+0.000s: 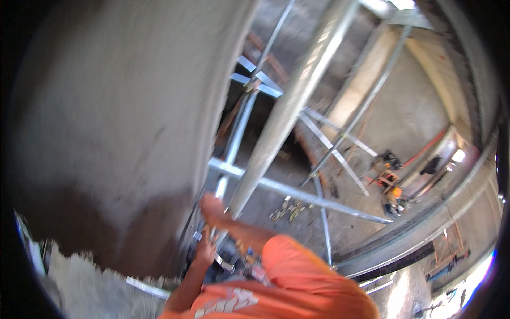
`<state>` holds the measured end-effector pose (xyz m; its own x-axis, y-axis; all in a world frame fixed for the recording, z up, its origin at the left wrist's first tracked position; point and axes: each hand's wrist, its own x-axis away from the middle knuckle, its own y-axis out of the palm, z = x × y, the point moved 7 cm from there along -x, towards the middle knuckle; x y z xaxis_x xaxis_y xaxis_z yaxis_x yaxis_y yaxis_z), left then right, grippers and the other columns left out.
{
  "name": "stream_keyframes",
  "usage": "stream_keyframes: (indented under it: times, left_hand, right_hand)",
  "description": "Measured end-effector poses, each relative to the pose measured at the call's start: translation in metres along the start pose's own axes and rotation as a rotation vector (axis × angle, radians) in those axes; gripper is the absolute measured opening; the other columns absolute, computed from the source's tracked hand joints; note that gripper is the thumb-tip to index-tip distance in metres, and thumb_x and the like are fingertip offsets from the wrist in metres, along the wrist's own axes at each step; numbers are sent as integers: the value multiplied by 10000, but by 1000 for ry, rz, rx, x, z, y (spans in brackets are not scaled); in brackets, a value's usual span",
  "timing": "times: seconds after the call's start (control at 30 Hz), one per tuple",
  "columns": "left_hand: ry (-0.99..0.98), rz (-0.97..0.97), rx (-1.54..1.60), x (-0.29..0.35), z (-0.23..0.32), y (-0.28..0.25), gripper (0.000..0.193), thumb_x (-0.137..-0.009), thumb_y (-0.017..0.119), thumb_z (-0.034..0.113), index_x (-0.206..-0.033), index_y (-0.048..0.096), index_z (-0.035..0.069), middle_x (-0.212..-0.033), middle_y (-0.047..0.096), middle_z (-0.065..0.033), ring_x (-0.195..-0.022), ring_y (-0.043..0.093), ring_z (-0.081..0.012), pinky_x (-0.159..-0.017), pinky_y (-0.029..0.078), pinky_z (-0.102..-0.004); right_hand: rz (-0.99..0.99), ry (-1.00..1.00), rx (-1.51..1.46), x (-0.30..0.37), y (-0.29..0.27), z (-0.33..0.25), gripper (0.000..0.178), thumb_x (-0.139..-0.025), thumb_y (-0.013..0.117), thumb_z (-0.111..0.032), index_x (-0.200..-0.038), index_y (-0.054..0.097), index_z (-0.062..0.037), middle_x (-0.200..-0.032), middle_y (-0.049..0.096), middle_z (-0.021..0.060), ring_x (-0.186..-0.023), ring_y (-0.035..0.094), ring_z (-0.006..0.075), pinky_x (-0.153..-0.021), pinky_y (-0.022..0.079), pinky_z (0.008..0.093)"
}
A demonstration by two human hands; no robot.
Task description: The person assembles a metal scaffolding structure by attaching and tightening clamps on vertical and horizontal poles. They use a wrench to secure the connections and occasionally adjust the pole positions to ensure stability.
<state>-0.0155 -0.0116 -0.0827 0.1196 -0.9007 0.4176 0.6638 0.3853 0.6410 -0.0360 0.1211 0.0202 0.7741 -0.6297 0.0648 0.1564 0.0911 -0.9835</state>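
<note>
orange-sleeved right hand [211, 206] sits farther off, left hand [206, 249] nearer, both by the right edge of the grey wall [122, 117]. fingers blurred, can't tell if gripping. brown patch [159, 228] low on wall, left of hands; pale pole [289, 111] to the right. step looks like wall-edge work; next move likely calls for steady hands.

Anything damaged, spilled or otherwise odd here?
The broad grey wall at left turns dark brown low down, possibly damp or uncoated, with a ragged lower edge; that uneven break looks odd. Small, irregular yellowish pieces lie scattered on the grey floor.
</note>
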Motion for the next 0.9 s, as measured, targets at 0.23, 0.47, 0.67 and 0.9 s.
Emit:
stream_keyframes:
  times: [0.23, 0.47, 0.67, 0.9]
  left_hand:
    - [-24, 104, 103, -5, -5, -5, 564, -867, 620, 679, -981, 584, 128, -813, 655, -62, -403, 300, -57, -393, 272, -247]
    - [31, 388, -208, 29, -8, -32, 784, -846, 516, 792, -1041, 600, 38, -723, 611, -62, -427, 375, -80, -427, 309, -274]
    - [215, 233, -149, 102, 42, 7, 764, -952, 383, 724, -1181, 597, 27, -807, 605, -63, -698, 489, -112, -643, 400, -266]
    - [251, -163, 662, 82, 101, 97, 577, -1044, 320, 548, -1213, 522, 35, -971, 628, -107, -891, 634, -221, -810, 536, -348]
  right_hand:
    - [-144, 59, -181, -3, -15, 15, 280, -869, 608, -238, -1096, 681, -91, -1154, 597, 127, -1072, 610, 318, -862, 505, 447]
    - [237, -36, -67, 26, -44, -9, 204, -885, 630, -220, -1021, 647, -69, -1051, 551, 98, -1041, 529, 305, -821, 451, 415]
    - [292, -98, -825, 147, -42, 7, 305, -939, 638, -325, -992, 614, -25, -923, 578, 163, -901, 612, 342, -752, 492, 440]
    - [-15, 328, -1879, 252, -28, 14, 538, -1048, 407, -483, -1330, 434, -26, -850, 593, 89, -691, 589, 160, -628, 497, 320]
